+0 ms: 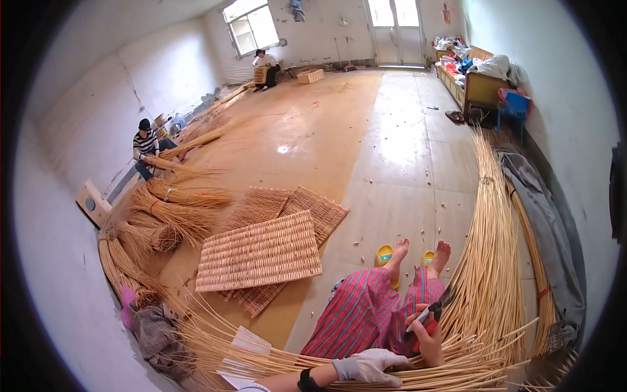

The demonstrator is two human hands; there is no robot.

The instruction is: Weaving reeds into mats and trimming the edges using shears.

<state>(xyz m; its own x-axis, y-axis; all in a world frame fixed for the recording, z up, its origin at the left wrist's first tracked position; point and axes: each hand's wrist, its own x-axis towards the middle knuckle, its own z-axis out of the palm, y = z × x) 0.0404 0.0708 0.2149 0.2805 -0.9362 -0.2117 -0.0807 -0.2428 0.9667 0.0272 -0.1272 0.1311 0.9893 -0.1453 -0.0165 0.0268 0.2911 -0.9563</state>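
Note:
My left hand [373,366], in a white glove with a dark band at the wrist, grips a loose bundle of long pale wicker rods [457,377] across my lap. Its fingertips are partly lost among the rods. Just to the right, my right hand [428,336] is bare and closed around red-handled pruning shears [432,320], whose dark blades point up and away from me. The rods fan out past both hands to left and right. A thick sheaf of wicker rods [486,261] lies along my right side. Beneath the hands spreads striped pink cloth [366,313] over my legs.
Woven wicker panels [261,251] overlap on the floor ahead left. Rod bundles [163,212] line the left wall, where one person [147,147] sits; another person [264,68] works farther back. Yellow slippers [384,255] lie by my feet. A grey cloth [542,222] covers the right edge.

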